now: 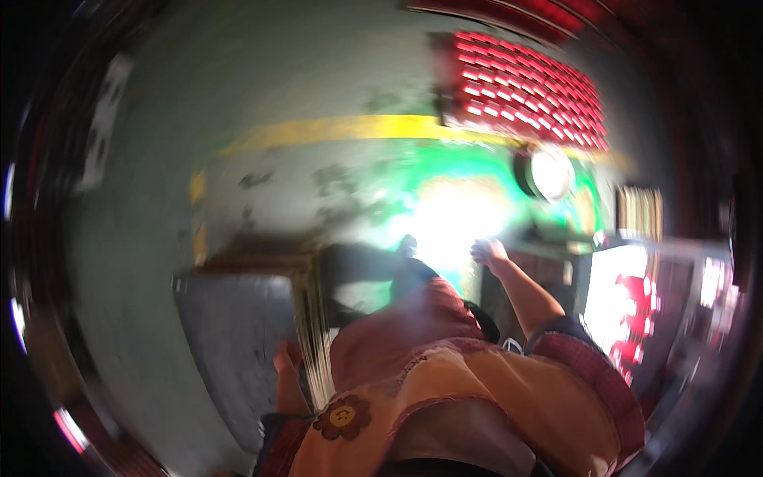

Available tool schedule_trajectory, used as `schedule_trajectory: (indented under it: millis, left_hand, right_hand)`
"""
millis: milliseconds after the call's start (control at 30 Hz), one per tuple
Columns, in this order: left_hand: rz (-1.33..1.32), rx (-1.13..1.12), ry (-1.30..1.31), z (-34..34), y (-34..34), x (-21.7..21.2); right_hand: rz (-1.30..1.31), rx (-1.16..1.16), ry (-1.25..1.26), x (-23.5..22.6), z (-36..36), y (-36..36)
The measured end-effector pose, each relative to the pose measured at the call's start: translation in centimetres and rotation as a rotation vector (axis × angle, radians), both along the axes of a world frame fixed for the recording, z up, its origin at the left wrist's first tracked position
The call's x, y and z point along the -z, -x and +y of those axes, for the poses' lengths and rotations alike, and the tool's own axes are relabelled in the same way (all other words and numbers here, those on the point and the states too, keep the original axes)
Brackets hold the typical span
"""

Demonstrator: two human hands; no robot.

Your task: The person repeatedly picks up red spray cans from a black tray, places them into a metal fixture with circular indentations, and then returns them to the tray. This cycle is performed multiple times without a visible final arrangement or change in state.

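Motion smears the whole picture. My left hand [288, 358] is low at my left side, next to the right edge of a dark grey flat top [238, 318] with layered, pale edges [314, 326]. Its fingers are too blurred to read. My right hand [488, 252] is out in front of me at the right, above a glaringly lit patch of floor. The fingers there are washed out, and nothing nameable shows in them. I wear an orange apron [453, 370] with a flower patch over dark red clothing.
Ahead to the right is a red rack-like panel [528, 91] with rows of bright spots. Nearer stands a round white-topped container [550, 173]. At right are a white surface [608, 278] with red pieces [636, 306] and a striped stack [640, 213]. A yellow line [350, 127] crosses the green-grey floor.
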State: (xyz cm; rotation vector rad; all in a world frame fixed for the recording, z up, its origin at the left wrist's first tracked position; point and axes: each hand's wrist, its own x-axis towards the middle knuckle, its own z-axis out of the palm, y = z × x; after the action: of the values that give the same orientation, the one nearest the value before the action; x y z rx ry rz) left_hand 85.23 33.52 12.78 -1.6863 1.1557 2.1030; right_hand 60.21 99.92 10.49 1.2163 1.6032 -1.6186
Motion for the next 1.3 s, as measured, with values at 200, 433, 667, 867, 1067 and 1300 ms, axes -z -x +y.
schedule_trajectory:
  millis: [200, 433, 667, 867, 1067, 1300]
  left_hand:
    - [0.510, 0.770, -0.043, 8.6, 17.8, 7.2]
    - [0.268, 1.337, 0.235, 27.2, 50.2, 4.1]
    - [0.765, 1.745, 0.326, 51.3, 74.1, 6.4]
    - [0.979, 2.240, 0.642, 66.9, 83.9, 14.3]
    - [1.170, 2.173, 0.834, 74.4, 85.8, 25.0]
    - [1.254, 1.856, 0.888, 75.4, 84.3, 30.8]
  right_hand:
    - [0.182, 0.026, -0.004, -6.2, 5.1, 8.1]
    - [0.322, 0.018, -0.240, -6.1, 11.4, 19.2]
    - [0.229, -0.348, -0.771, -0.5, 19.2, 25.8]
    - [0.218, -0.431, -0.740, 7.6, 25.9, 38.8]
    - [0.365, -0.555, -0.986, 21.2, 31.8, 50.1]
    - [0.694, -0.491, -1.098, 28.8, 35.5, 52.5]
